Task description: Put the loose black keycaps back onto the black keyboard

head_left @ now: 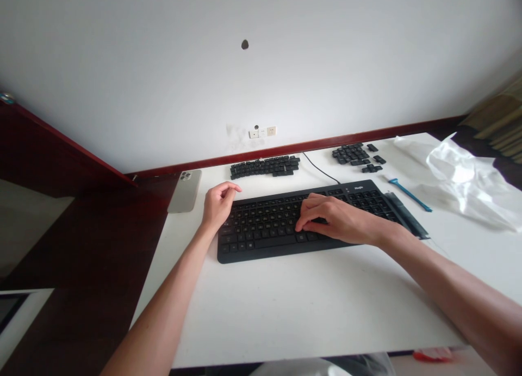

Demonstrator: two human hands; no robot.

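A black keyboard (277, 242) lies slightly angled on the white table. My left hand (219, 203) rests at its upper left corner, fingers curled in a loose fist; nothing shows in them. Over the keys right of the middle is my right hand (328, 217), fingers bent down and drawn together at the keys. Whatever is between those fingertips, if anything, is hidden. Behind the keyboard, loose black keycaps (265, 166) lie in rows, with a second cluster of keycaps (349, 154) farther right.
At the left edge of the table (261, 305) lies a phone (185, 191). To the right are a blue tool (410, 195), a dark strip (405, 215) beside the keyboard and crumpled clear plastic (460, 169). A cable (320, 168) runs back toward the wall.
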